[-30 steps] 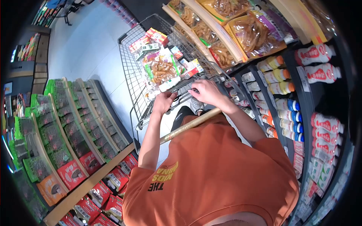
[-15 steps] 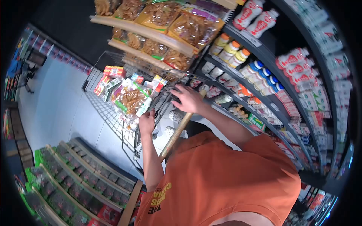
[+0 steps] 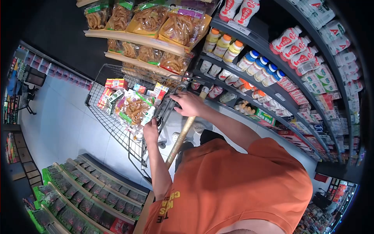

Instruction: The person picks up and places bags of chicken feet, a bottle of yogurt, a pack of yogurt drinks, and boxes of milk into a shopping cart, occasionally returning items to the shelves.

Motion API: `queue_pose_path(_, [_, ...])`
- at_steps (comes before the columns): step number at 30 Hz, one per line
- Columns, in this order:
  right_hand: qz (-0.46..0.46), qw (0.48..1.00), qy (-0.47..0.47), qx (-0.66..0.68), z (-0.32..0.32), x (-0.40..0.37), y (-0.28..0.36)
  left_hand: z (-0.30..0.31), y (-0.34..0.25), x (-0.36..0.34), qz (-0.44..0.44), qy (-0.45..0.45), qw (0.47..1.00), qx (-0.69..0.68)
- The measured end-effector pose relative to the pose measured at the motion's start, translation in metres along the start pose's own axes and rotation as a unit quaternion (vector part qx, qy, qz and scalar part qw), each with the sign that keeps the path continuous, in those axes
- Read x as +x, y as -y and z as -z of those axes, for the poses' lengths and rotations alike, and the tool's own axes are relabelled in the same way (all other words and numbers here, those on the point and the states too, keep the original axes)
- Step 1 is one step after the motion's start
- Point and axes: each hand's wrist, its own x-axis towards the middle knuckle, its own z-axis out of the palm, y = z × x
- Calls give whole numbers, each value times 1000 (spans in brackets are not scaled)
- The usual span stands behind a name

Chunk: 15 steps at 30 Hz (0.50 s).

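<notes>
I have the left hand at the near end of the wire shopping cart, thumb up just beside a white pack; most of its fingers are hidden from me, so I can't tell whether they close on anything. The right hand reaches to the cart's near right corner, fingers loosely spread and thumb apart (the tips meet the frame in my view, though I can't confirm contact). The cart stands ahead of the orange shirt, and in it I see a clear bag of brown food with a red box beyond it. A tan bar slants past the right wrist. Blue-capped bottles line shelves on the right; green packets fill a rack at lower left.
</notes>
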Motion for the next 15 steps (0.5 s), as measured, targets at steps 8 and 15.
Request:
queue_pose_path(8, [-19, 997, 73, 21, 19, -22, -16, -26, -7, -22, -47, -53, 998, 7])
queue_pose_path(15, [57, 995, 72, 44, 31, -52, -48, -54, -28, -44, -3, -52, 992, -115])
